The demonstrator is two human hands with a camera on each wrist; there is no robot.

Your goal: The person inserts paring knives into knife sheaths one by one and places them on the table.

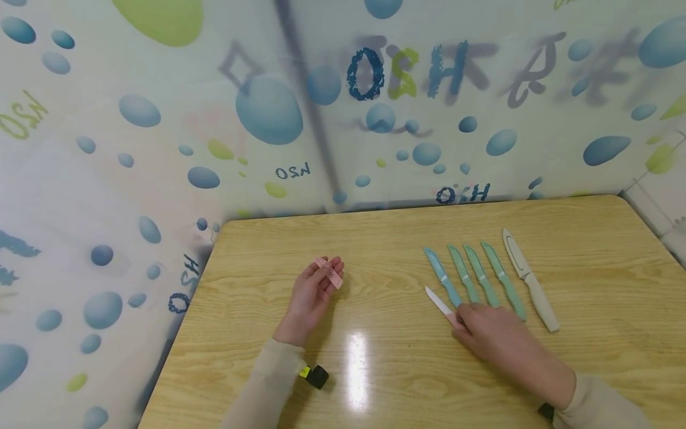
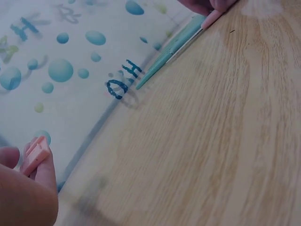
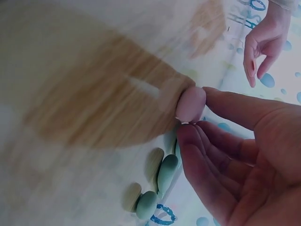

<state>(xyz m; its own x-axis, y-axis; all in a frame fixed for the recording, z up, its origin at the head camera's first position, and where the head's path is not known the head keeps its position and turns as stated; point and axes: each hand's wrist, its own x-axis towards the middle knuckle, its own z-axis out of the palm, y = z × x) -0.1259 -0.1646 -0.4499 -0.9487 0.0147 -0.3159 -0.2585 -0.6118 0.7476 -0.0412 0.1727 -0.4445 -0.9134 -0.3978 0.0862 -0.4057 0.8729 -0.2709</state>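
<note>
Over the left half of the table, my left hand [image 1: 311, 298] holds a small pink blade sheath [image 1: 335, 279] between thumb and fingers. The same sheath shows at the lower left of the left wrist view. At right of centre my right hand [image 1: 504, 336] pinches the pink handle [image 3: 192, 104] of a paring knife [image 1: 439, 301], its white blade bare and pointing to the far left. Beside this knife lies a blue sheathed knife [image 1: 440, 271], partly covered by the hand. Three green sheathed knives [image 1: 480, 277] follow to the right, two with handle ends hidden behind the hand.
A larger cream sheathed knife [image 1: 540, 304] lies at the right end of the row. The wooden table [image 1: 375, 322] ends at a printed wall sheet [image 1: 343, 149] along its back. A black wrist device [image 1: 318, 376] hangs by the left sleeve.
</note>
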